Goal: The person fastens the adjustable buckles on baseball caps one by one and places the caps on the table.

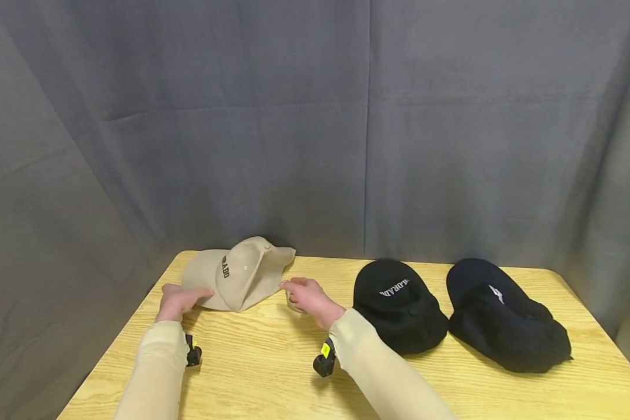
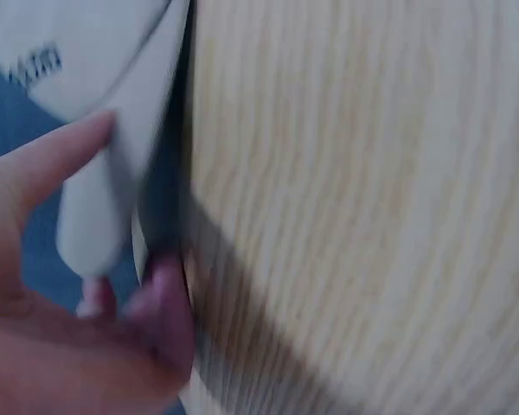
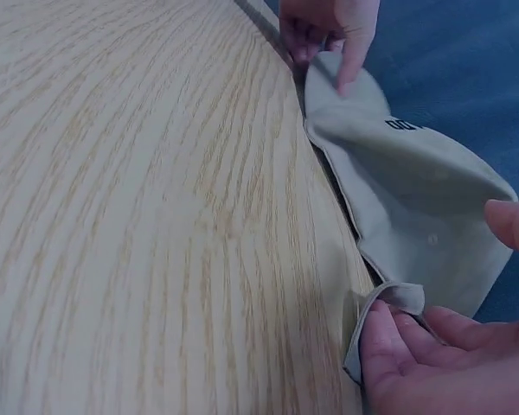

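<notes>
A beige baseball cap (image 1: 241,274) with dark lettering lies on its side at the table's back left, brim to the left. My left hand (image 1: 181,298) holds that brim, thumb on top and fingertips at its underside, as the left wrist view also shows. At the cap's back opening is my right hand (image 1: 312,297). In the right wrist view its fingers (image 3: 387,350) touch the curled back strap (image 3: 404,296), while the thumb stands apart from them. Part of the strap is hidden behind the fingers.
To the right sit a black cap (image 1: 399,309) with white lettering and a dark navy cap (image 1: 504,321) with a small white mark. They lie side by side on the wooden table (image 1: 252,367). A grey curtain (image 1: 294,128) hangs behind the table's back edge.
</notes>
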Demonstrator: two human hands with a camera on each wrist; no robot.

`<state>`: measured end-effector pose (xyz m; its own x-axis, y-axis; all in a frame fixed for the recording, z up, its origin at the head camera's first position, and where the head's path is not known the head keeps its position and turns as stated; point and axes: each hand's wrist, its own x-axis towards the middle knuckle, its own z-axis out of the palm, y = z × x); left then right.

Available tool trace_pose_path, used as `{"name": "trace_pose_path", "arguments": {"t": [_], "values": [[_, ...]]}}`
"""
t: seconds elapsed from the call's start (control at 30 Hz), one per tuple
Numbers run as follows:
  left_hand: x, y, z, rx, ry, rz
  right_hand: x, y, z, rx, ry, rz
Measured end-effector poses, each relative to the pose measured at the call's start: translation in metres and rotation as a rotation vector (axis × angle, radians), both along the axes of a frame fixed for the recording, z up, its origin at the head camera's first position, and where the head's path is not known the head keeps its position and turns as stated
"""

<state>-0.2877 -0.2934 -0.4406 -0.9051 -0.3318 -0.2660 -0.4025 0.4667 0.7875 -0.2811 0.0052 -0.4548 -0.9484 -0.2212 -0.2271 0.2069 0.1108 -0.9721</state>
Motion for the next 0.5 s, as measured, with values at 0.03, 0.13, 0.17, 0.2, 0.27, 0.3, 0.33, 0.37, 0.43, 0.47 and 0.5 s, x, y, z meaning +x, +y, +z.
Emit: {"name": "trace_pose_path", "arguments": {"t": [0.03, 0.13, 0.17, 0.2, 0.27, 0.3, 0.33, 0.37, 0.43, 0.47, 0.5], "values": [[-0.0007, -0.0013, -0.0011, 0.065, 0.047, 0.014, -0.0009, 0.0002, -0.0001, -0.008, -0.007, -0.002], [-0.0034, -0.0057, -0.0037, 0.281, 0.153, 0.043, -0.0032, 0.0005, -0.0014, -0.028, -0.013, 0.004], [-0.004, -0.0069, -0.0038, 0.359, 0.175, 0.049, -0.004, 0.0006, -0.0022, -0.036, -0.014, 0.009], [-0.0046, -0.0079, -0.0036, 0.433, 0.189, 0.051, -0.0043, 0.0007, -0.003, -0.052, -0.014, 0.014], [-0.0048, -0.0092, -0.0024, 0.539, 0.188, 0.042, -0.0045, 0.0014, -0.0045, -0.073, -0.011, 0.023], [-0.0048, -0.0094, -0.0016, 0.572, 0.186, 0.031, -0.0043, 0.0018, -0.0051, -0.082, -0.008, 0.028], [-0.0052, -0.0093, -0.0009, 0.593, 0.183, 0.018, -0.0042, 0.0023, -0.0055, -0.093, -0.011, 0.03], [-0.0056, -0.0092, -0.0001, 0.602, 0.178, 0.008, -0.0037, 0.0028, -0.0054, -0.098, -0.015, 0.026], [-0.0064, -0.0092, 0.0016, 0.611, 0.171, -0.011, -0.0036, 0.0035, -0.0051, -0.113, -0.025, 0.021], [-0.0067, -0.0092, 0.0022, 0.616, 0.167, -0.02, -0.0039, 0.0036, -0.0052, -0.123, -0.027, 0.021], [-0.007, -0.0091, 0.0028, 0.619, 0.164, -0.029, -0.0042, 0.0039, -0.0054, -0.135, -0.029, 0.016]]}}
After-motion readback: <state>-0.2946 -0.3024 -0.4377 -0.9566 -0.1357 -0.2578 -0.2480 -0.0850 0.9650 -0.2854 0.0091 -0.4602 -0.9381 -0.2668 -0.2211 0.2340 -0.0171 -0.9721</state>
